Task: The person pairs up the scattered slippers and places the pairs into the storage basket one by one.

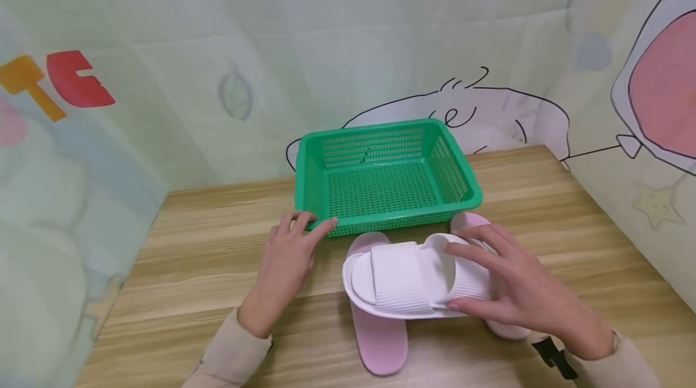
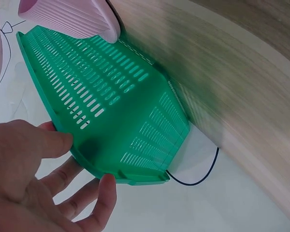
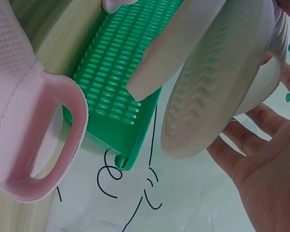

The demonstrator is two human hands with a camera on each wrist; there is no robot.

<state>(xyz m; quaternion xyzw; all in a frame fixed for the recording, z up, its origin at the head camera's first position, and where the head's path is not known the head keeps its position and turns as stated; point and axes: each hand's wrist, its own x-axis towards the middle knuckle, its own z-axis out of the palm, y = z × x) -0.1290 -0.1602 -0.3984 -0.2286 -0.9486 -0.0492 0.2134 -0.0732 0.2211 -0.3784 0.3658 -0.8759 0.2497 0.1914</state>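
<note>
Soft, even light brightens the bench (image 1: 201, 267) in the head view, leaving a pale sheen below the white slippers (image 1: 402, 279), whose straps look nearly washed out. The wide lens splays the walls (image 1: 636, 194) toward the frame's edges. Both wrist views run dimmer and hazier: the left hand (image 2: 21, 195) sits in shade, the bench grain looks soft, and the slippers' soles turn grey in shadow.
</note>
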